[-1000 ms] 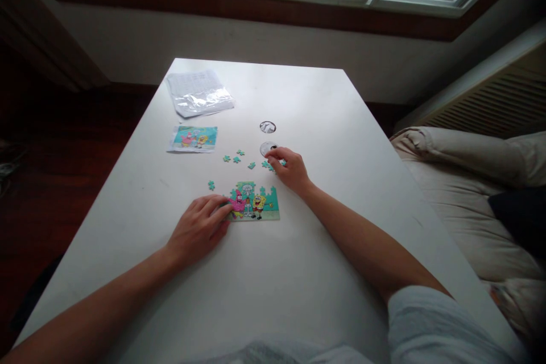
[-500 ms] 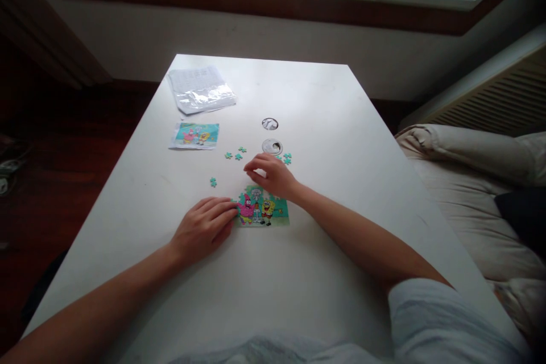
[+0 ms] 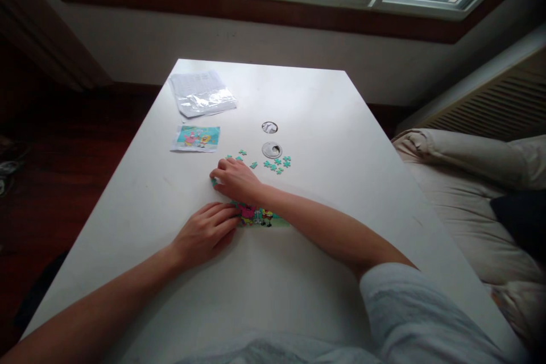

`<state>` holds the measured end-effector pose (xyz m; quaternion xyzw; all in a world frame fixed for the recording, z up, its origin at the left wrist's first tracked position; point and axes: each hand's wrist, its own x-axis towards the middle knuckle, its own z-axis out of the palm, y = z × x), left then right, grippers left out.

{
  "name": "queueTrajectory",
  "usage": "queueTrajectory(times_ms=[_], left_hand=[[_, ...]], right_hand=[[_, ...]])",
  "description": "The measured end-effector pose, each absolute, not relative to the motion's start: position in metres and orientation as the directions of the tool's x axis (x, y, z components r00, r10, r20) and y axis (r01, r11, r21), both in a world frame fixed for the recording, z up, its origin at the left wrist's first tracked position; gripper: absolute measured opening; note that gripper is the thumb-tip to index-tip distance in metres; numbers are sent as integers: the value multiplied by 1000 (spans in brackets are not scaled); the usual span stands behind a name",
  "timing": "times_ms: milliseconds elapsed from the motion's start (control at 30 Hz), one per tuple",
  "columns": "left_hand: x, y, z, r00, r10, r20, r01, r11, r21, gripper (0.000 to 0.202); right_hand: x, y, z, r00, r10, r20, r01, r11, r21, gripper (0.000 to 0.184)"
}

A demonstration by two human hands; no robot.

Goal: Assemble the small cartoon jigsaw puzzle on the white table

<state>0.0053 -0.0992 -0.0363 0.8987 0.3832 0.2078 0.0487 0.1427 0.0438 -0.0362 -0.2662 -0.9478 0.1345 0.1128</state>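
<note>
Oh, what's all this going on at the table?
A person is handling a partly assembled cartoon jigsaw. The left hand rests at its left edge, while the right hand reaches across above it, fingertips at a loose piece; whether it's gripped isn't clear. More loose pieces lie beyond the jigsaw, and a matching picture sheet lies farther left.

The puzzle (image 3: pixel 265 218) lies at the left fingers (image 3: pixel 224 215). Past the right fingers (image 3: pixel 220 174) lies a picture (image 3: pixel 198 137); right of those fingers lie loose pieces (image 3: pixel 273 167).
</note>
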Motion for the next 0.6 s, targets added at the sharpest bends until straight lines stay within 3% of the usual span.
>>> queueTrajectory(times_ms=[200, 300, 433, 600], left_hand=[[3, -99, -37, 625, 716, 310, 678, -695, 240, 28], [1, -98, -39, 617, 729, 296, 696, -681, 226, 29], [0, -97, -40, 608, 736, 298, 704, -673, 227, 31], [-2, -94, -41, 566, 766, 304, 707, -641, 298, 33]], right_hand=[[140, 48, -34, -820, 560, 121, 485, 791, -372, 27], [142, 53, -36, -807, 575, 134, 444, 741, -503, 19], [157, 65, -39, -789, 608, 89, 345, 558, -754, 13], [186, 79, -34, -841, 542, 10, 295, 474, -830, 17]])
